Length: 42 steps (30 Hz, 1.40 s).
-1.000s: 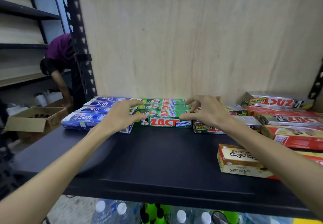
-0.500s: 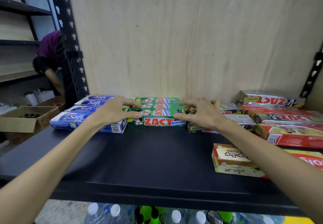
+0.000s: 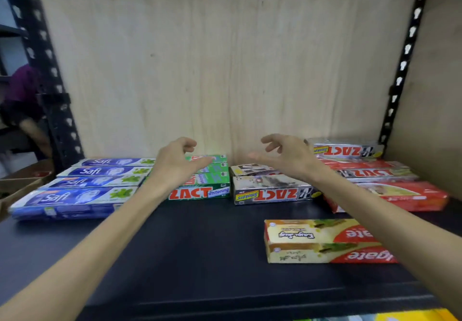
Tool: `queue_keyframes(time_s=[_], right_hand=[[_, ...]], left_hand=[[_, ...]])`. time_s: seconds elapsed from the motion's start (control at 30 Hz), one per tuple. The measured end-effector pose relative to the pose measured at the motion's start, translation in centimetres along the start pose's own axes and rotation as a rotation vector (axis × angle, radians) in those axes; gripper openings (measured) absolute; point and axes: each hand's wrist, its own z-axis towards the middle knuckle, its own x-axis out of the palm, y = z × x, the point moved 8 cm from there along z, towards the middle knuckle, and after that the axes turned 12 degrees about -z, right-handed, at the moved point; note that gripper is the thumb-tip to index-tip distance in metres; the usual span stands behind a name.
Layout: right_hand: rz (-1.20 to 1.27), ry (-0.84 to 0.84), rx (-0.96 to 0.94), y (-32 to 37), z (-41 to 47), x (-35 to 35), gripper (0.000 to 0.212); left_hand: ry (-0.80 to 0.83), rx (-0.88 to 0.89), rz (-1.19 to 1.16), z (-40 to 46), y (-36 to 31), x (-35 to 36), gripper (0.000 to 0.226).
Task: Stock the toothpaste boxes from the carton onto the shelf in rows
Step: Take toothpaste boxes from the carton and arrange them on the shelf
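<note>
Toothpaste boxes lie in rows at the back of the black shelf [image 3: 200, 245]. Blue Safi boxes [image 3: 75, 196] sit at the left, green Zact whitening boxes [image 3: 200, 191] beside them, silver Zact smokers boxes [image 3: 272, 191] in the middle, red boxes [image 3: 400, 195] at the right. My left hand [image 3: 175, 163] hovers above the green boxes, fingers loosely curled, holding nothing. Over the silver boxes, my right hand [image 3: 287, 155] hangs in the same way, empty too. Two yellow-and-red Colgate boxes [image 3: 312, 240] lie apart, nearer the front.
A plywood back panel [image 3: 225, 58] closes the shelf behind the rows. Black perforated uprights [image 3: 47, 70] stand at both sides. A person in a purple top [image 3: 20, 95] bends at the far left, beside an open cardboard carton [image 3: 22, 180].
Both hands have lifted off the green Zact boxes and drawn apart, now hovering above the rows. The view has shifted to the right.
</note>
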Motion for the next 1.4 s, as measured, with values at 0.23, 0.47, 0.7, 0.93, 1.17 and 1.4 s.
queue_keyframes(time_s=[0.23,0.47,0.7,0.93,1.17,1.4], right_hand=[[-0.209,-0.232,0.252,-12.0,-1.3,-6.8,0.089],[-0.365,-0.157,0.468,-21.4,-2.4,-8.8,0.096],[-0.249,-0.076,0.516,-24.1,-1.4,-8.2,0.087],[-0.009,-0.357,0.392,-21.7,-4.4,-11.8,0.059],[0.125,-0.481,0.267,-16.6,-10.0,-16.1,0.061],[0.033,-0.319,0.161,-12.1,-14.3,-13.5,0.046]], left_hand=[[0.100,0.063,0.020,1.4,-6.1,12.1,0.058],[0.261,0.040,0.023,2.8,-11.8,23.5,0.052],[0.267,-0.104,-0.034,4.3,-11.7,28.0,0.042],[0.059,-0.026,-0.197,3.4,-13.4,24.8,0.044],[-0.010,-0.009,-0.298,-1.4,-14.8,19.0,0.042],[0.046,-0.050,-0.234,-7.9,-12.3,12.8,0.040]])
